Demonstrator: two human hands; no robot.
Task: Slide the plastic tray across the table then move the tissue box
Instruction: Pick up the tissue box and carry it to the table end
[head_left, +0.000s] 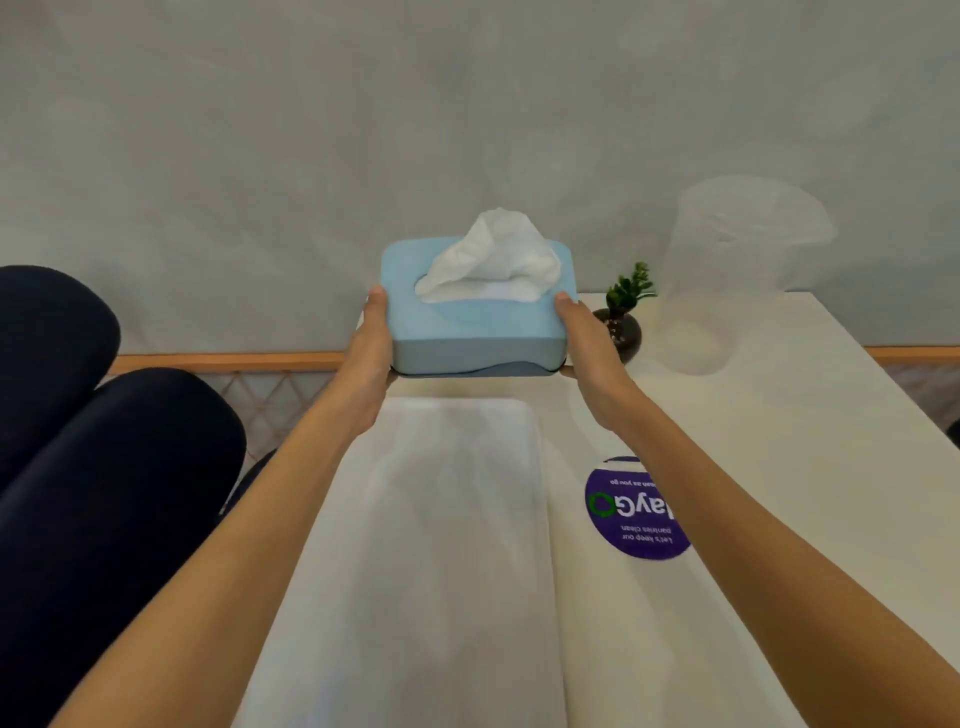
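Note:
A light blue tissue box (475, 332) with a white tissue sticking out of its top is held between both my hands at the far end of the white table (779, 415). My left hand (370, 358) grips its left side and my right hand (589, 348) its right side. Whether the box rests on the table or is lifted just off it, I cannot tell. A translucent plastic tray (447, 545) lies lengthwise on the table, right in front of the box and between my forearms.
A small dark vase with a green plant (623, 317) stands just right of the box. A clear plastic jug (727, 275) stands further right. A round purple sticker (634, 514) is on the table. Dark cushioned seats (104, 441) are at the left.

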